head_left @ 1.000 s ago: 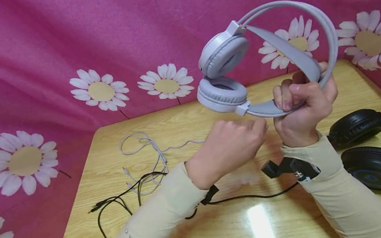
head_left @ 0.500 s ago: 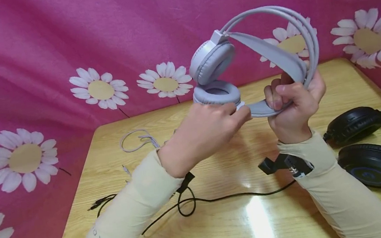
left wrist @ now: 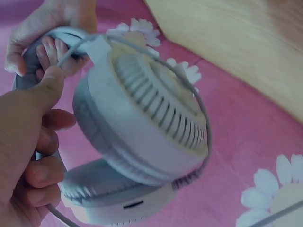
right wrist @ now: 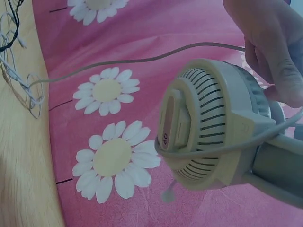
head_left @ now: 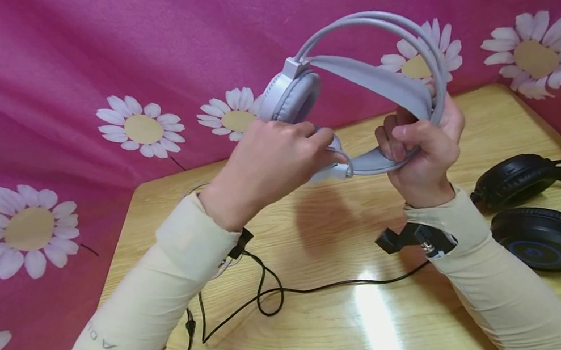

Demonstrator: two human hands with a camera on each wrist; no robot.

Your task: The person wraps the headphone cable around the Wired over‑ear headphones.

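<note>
A light grey headset (head_left: 364, 72) is held up above the table, its ear cups toward the left. My right hand (head_left: 424, 151) grips the headband and its inner pad at the right. My left hand (head_left: 279, 158) is at the lower ear cup (left wrist: 147, 113), pinching the headset's thin grey cable (left wrist: 78, 47) between thumb and fingers. That cable lies across the cup's slotted outer face (right wrist: 208, 106) in both wrist views. A small stalk with a round tip (right wrist: 167, 195) sticks out beside the cup. In the head view my left hand hides most of the lower cup.
A black headset (head_left: 544, 238) lies on the wooden table (head_left: 327, 330) at the right. Its black cable (head_left: 343, 286) runs left beneath my arms. Tangled grey cable (right wrist: 28, 90) lies near the table's edge. A pink flowered cloth (head_left: 194, 36) hangs behind.
My left hand has moved up and left to the lower ear cup, drawing the grey cable across it. The headset and my right hand have shifted slightly left.
</note>
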